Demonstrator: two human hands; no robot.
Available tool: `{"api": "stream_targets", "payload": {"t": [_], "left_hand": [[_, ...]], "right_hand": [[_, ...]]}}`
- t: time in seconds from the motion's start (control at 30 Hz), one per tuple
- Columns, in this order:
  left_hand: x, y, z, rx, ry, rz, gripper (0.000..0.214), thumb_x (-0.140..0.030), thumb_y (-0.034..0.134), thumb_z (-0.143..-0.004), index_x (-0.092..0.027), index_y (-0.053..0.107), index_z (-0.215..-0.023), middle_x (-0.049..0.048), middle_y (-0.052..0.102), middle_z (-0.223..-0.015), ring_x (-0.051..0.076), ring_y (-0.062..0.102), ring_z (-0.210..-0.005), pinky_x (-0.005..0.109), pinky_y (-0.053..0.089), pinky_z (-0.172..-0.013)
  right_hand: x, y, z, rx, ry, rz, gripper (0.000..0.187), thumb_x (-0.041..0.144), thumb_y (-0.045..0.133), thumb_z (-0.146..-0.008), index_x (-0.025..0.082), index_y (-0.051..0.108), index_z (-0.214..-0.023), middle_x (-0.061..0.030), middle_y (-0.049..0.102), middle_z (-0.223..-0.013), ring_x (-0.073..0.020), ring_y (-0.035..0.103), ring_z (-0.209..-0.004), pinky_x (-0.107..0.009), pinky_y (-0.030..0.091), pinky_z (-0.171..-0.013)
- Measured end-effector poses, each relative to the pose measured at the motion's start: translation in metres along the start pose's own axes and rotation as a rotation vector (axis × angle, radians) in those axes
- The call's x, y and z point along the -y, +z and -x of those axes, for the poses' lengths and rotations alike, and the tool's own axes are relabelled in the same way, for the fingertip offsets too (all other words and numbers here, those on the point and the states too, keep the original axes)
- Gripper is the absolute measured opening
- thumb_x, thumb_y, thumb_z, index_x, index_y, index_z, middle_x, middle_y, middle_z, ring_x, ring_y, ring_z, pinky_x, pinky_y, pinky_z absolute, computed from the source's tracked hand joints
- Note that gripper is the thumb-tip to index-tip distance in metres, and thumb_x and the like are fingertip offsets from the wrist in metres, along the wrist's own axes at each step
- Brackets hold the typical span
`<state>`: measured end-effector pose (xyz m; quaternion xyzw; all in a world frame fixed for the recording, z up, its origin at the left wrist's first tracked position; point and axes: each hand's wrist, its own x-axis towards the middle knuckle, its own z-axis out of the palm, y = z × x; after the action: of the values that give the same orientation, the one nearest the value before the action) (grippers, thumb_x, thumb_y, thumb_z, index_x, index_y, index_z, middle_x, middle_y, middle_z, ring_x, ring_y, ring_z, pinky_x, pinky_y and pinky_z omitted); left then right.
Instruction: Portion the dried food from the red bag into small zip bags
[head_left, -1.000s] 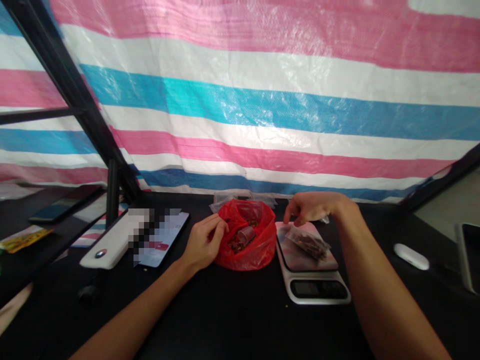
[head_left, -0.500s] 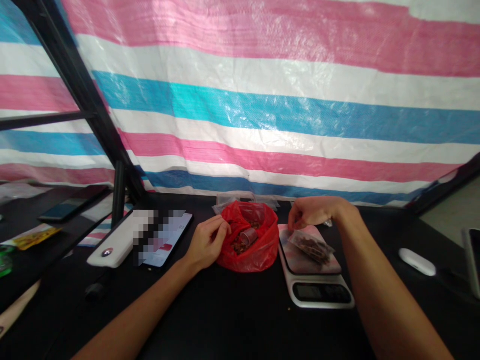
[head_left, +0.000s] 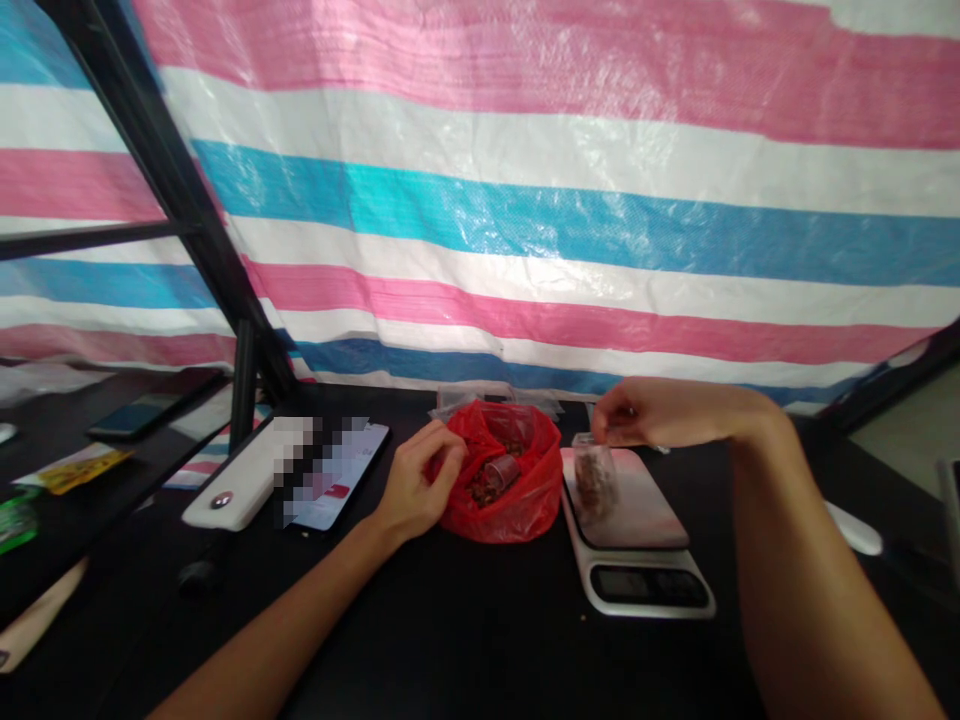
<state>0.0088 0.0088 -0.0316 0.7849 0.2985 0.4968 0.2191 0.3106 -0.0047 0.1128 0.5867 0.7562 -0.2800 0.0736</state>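
My right hand [head_left: 651, 413] pinches the top of a small clear plastic bag [head_left: 594, 482] of brown bits, which hangs upright over the platform of a white kitchen scale [head_left: 637, 520]. My left hand [head_left: 420, 481] grips the left rim of an open red plastic bag [head_left: 517, 500] that holds more brown bits and a small clear cup [head_left: 499, 470]. The red bag sits on the black table just left of the scale.
A phone [head_left: 334, 478] and a white power bank [head_left: 236, 490] lie left of the red bag. Clear bags [head_left: 480, 395] lie behind it. A white oval object [head_left: 855, 528] sits at right. A black frame post [head_left: 244, 375] and a striped tarp stand behind.
My right hand closed on the small bag that lay flat on the scale and lifted it upright. My left hand stayed on the red bag.
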Motion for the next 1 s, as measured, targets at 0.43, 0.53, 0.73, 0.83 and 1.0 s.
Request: {"api": "stream_targets", "payload": {"t": [0.43, 0.53, 0.73, 0.83, 1.0], "left_hand": [[-0.014, 0.019, 0.005, -0.022, -0.198, 0.390, 0.052, -0.046, 0.069, -0.088, -0.020, 0.053, -0.131, 0.0116, 0.066, -0.124, 0.028, 0.064, -0.115, 0.041, 0.050, -0.102], [-0.009, 0.018, 0.000, -0.105, -0.299, 0.336, 0.032, -0.037, 0.064, -0.091, -0.020, 0.059, -0.117, 0.0077, 0.070, -0.107, 0.023, 0.068, -0.097, 0.036, 0.055, -0.090], [0.003, 0.015, -0.001, -0.199, -0.329, 0.143, 0.019, -0.026, 0.061, -0.090, -0.021, 0.055, -0.107, 0.0012, 0.063, -0.091, 0.017, 0.062, -0.081, 0.028, 0.051, -0.075], [0.009, 0.020, 0.004, -0.198, -0.327, 0.070, 0.016, -0.022, 0.059, -0.090, -0.021, 0.053, -0.105, 0.0026, 0.060, -0.095, 0.018, 0.061, -0.086, 0.030, 0.050, -0.080], [0.014, 0.028, 0.010, -0.226, -0.329, 0.077, 0.019, -0.021, 0.053, -0.093, -0.021, 0.049, -0.112, 0.0050, 0.057, -0.103, 0.019, 0.060, -0.094, 0.033, 0.049, -0.088]], "right_hand": [[0.097, 0.050, -0.047, -0.626, -0.472, -0.011, 0.026, 0.008, 0.055, -0.082, 0.024, 0.074, -0.090, -0.0010, 0.069, -0.095, -0.0157, 0.061, -0.080, -0.025, 0.040, -0.069], [0.089, 0.056, -0.058, -0.592, -0.486, -0.028, 0.026, 0.010, 0.052, -0.088, 0.022, 0.068, -0.105, -0.0028, 0.068, -0.098, -0.0168, 0.061, -0.084, -0.026, 0.042, -0.073], [0.070, 0.062, -0.063, -0.216, -0.329, 0.240, 0.032, 0.008, 0.067, -0.073, 0.020, 0.068, -0.102, -0.0077, 0.073, -0.104, -0.0227, 0.065, -0.087, -0.029, 0.045, -0.072], [0.072, 0.070, -0.069, -0.109, -0.329, 0.249, 0.031, 0.002, 0.067, -0.069, 0.019, 0.073, -0.094, -0.0073, 0.076, -0.093, -0.0215, 0.067, -0.078, -0.028, 0.045, -0.065], [0.084, 0.084, -0.079, -0.110, -0.361, 0.224, 0.023, 0.010, 0.066, -0.076, 0.016, 0.074, -0.097, -0.0107, 0.076, -0.098, -0.0243, 0.068, -0.084, -0.030, 0.045, -0.067]]}}
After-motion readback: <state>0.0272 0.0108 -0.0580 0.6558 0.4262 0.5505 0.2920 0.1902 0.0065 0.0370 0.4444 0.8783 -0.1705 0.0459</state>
